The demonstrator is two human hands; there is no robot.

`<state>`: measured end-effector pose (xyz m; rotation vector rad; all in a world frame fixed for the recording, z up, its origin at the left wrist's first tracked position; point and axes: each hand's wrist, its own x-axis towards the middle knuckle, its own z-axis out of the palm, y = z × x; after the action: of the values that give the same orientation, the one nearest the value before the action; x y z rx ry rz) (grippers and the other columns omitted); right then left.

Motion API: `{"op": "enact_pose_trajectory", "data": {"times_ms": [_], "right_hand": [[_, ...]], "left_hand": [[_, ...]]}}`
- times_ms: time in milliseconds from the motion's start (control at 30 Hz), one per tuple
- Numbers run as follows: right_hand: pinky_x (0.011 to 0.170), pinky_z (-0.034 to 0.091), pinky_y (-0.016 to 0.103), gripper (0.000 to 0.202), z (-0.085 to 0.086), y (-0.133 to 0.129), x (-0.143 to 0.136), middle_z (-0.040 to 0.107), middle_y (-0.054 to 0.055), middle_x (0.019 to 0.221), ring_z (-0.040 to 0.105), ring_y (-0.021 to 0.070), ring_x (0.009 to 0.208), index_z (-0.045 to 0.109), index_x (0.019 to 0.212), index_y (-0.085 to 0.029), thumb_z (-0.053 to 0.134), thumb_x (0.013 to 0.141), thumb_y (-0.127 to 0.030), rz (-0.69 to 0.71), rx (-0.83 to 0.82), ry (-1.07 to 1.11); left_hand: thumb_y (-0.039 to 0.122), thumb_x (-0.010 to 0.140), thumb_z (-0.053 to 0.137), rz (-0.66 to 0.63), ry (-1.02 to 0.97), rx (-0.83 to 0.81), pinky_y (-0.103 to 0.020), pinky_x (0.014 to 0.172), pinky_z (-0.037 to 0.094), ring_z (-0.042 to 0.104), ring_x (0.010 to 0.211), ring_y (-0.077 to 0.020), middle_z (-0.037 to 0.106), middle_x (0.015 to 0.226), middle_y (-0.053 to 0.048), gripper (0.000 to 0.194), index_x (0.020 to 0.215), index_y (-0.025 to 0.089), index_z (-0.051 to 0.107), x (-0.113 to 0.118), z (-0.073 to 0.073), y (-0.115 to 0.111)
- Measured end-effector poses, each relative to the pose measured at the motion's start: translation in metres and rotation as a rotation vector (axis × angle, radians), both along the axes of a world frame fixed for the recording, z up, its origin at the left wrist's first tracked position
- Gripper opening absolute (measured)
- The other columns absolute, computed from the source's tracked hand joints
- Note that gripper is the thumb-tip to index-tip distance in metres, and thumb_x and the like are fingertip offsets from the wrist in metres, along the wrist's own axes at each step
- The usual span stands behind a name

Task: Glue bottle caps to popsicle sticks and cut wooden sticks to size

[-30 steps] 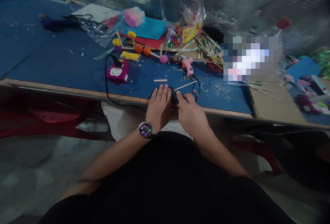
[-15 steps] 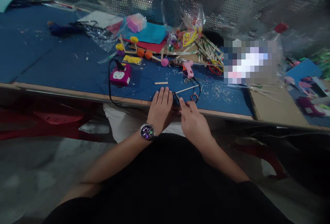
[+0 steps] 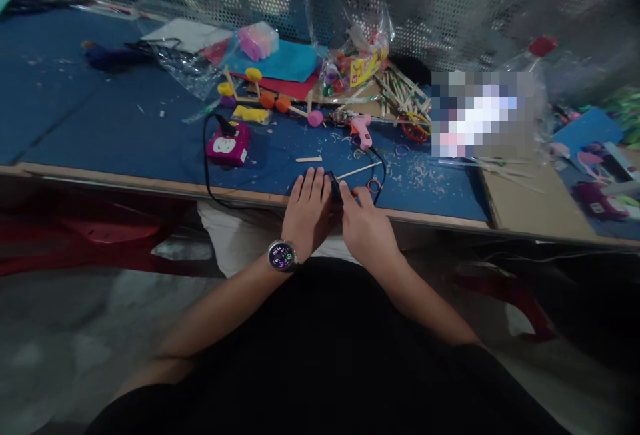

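My left hand [image 3: 309,211], with a watch at the wrist, lies flat at the table's front edge, palm down. Beside it my right hand [image 3: 366,221] is closed, its index finger pointing forward along a small dark tool [image 3: 335,180] that looks like a cutter. A thin pale stick [image 3: 359,170] slants away from the tool's tip. Just beyond my left fingertips is a short wooden stick [image 3: 309,159]. A pink glue gun [image 3: 363,131] rests farther back, its black cord curving round to the right of my right hand.
A purple power box [image 3: 229,144] with a black plug stands left on the blue table [image 3: 125,135]. Behind are foam hammer-like pieces [image 3: 283,103], a bag of colourful items [image 3: 367,68] and a stick pile [image 3: 400,91]. Cardboard [image 3: 537,201] lies at the right.
My right hand has moved slightly left, closer to my left hand, with the dark tool. The whole view has shifted a little; my left hand stays flat.
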<state>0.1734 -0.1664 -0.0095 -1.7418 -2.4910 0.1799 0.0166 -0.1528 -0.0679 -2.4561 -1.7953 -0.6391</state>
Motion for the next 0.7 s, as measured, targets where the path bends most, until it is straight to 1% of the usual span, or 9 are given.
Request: {"op": "enact_pose_trajectory", "data": {"times_ms": [100, 200, 333, 533, 700], "right_hand": [[0.08, 0.065, 0.037, 0.066, 0.0, -0.007, 0.004, 0.056, 0.026, 0.157, 0.074, 0.0261, 0.103, 0.037, 0.176, -0.014, 0.035, 0.111, -0.018, 0.008, -0.017, -0.011], [0.077, 0.066, 0.038, 0.066, 0.0, -0.017, 0.009, 0.057, 0.025, 0.156, 0.075, 0.0266, 0.102, 0.037, 0.176, -0.013, 0.034, 0.11, -0.019, 0.002, -0.038, -0.007], [0.075, 0.065, 0.037, 0.067, -0.001, -0.023, 0.014, 0.059, 0.025, 0.153, 0.074, 0.0243, 0.097, 0.039, 0.175, -0.013, 0.035, 0.108, -0.018, -0.001, -0.025, 0.02], [0.073, 0.062, 0.034, 0.067, -0.001, -0.012, 0.008, 0.061, 0.025, 0.15, 0.072, 0.0219, 0.093, 0.042, 0.174, -0.013, 0.037, 0.107, -0.017, 0.008, 0.014, -0.001], [0.069, 0.06, 0.032, 0.067, 0.003, -0.004, 0.002, 0.06, 0.024, 0.152, 0.072, 0.0211, 0.089, 0.041, 0.175, -0.015, 0.039, 0.108, -0.018, 0.007, 0.019, -0.055]], "left_hand": [[0.028, 0.104, 0.062, -0.011, 0.023, 0.001, -0.064, 0.14, 0.031, 0.037, 0.169, -0.0437, 0.04, 0.177, -0.03, 0.069, 0.166, 0.001, 0.046, 0.0, 0.0, -0.002], [0.031, 0.108, 0.058, -0.031, 0.03, 0.002, -0.064, 0.14, 0.031, 0.037, 0.169, -0.0422, 0.04, 0.178, -0.029, 0.067, 0.167, 0.002, 0.045, 0.0, -0.001, -0.004], [0.033, 0.109, 0.057, -0.029, 0.034, 0.012, -0.064, 0.14, 0.03, 0.037, 0.17, -0.0417, 0.04, 0.178, -0.028, 0.067, 0.168, 0.002, 0.044, 0.001, -0.003, -0.005], [0.033, 0.108, 0.058, -0.029, 0.001, 0.003, -0.064, 0.141, 0.029, 0.035, 0.17, -0.0411, 0.039, 0.179, -0.028, 0.07, 0.169, 0.003, 0.043, 0.001, -0.004, -0.005], [0.034, 0.109, 0.056, -0.028, 0.02, 0.012, -0.062, 0.141, 0.029, 0.037, 0.169, -0.0419, 0.039, 0.179, -0.027, 0.069, 0.168, 0.0, 0.045, 0.001, -0.004, -0.006]]}}
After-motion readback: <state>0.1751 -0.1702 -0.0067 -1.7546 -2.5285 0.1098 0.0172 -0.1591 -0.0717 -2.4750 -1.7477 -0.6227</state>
